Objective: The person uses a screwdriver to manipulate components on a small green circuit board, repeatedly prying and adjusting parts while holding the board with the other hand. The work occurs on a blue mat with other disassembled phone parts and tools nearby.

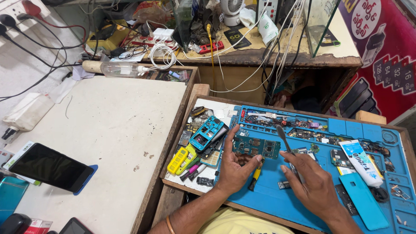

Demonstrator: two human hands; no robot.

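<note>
1. Circuit board [256,147], green, sits pinched in the left hand [236,170] above the blue mat [277,197], tilted up for access.
2. Right hand [313,185], at three o'clock, is curled around metal tweezers [284,141], tips by the board's edge.

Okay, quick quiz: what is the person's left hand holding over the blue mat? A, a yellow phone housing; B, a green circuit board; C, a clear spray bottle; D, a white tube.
B: the left hand holds a green circuit board by its edge over the blue mat, while the right hand grips a thin metal tool beside it.
</note>
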